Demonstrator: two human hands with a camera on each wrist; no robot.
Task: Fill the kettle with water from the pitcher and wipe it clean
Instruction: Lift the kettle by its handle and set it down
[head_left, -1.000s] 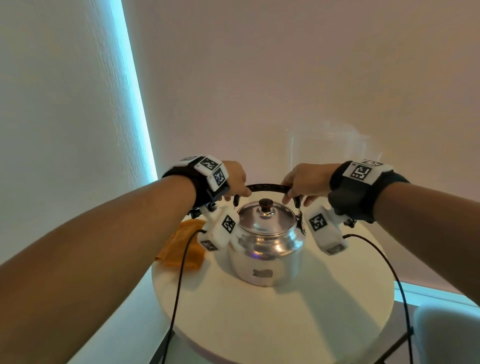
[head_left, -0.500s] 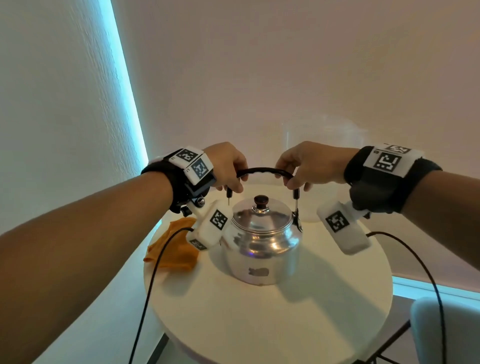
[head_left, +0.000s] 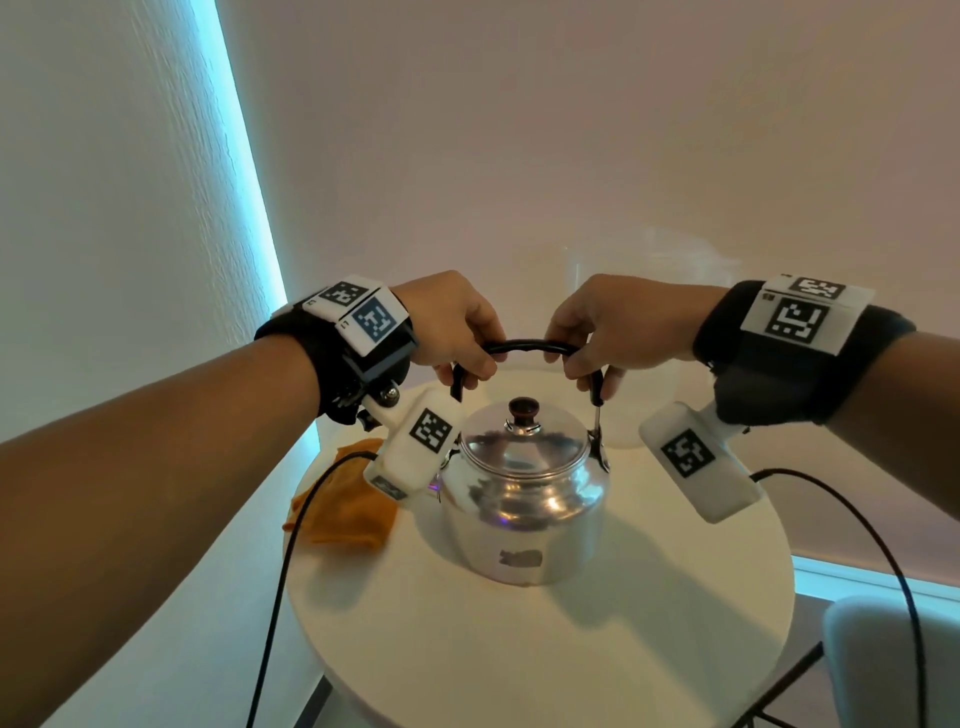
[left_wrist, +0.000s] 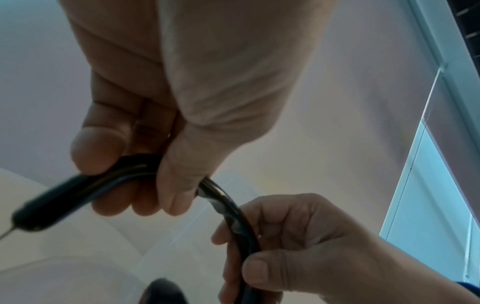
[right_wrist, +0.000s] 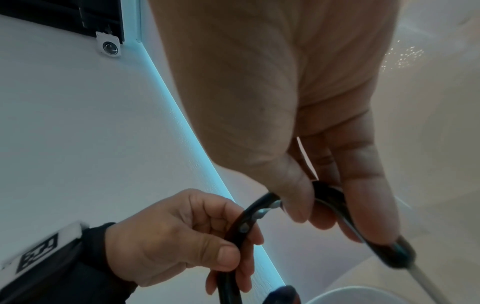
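A shiny metal kettle (head_left: 524, 499) stands on the round white table (head_left: 571, 649), its lid on with a dark knob (head_left: 523, 408). Its black arched handle (head_left: 524, 345) stands upright above the lid. My left hand (head_left: 462, 353) grips the handle's left end and my right hand (head_left: 587, 358) grips its right end. The left wrist view shows the left hand (left_wrist: 145, 164) curled round the handle (left_wrist: 64, 197). In the right wrist view the right hand (right_wrist: 311, 195) wraps the handle (right_wrist: 244, 222). A clear pitcher (head_left: 649, 270) stands behind the right hand, faint against the wall. An orange cloth (head_left: 348, 509) lies left of the kettle.
The table sits in a corner, with walls close behind and to the left. A pale chair (head_left: 893, 670) stands at the lower right beside the table's edge. Black cables (head_left: 280, 571) hang from both wrist cameras across the table's front.
Both hands have lifted the handle from low over the lid to upright. The kettle body still stands at the same spot on the table.
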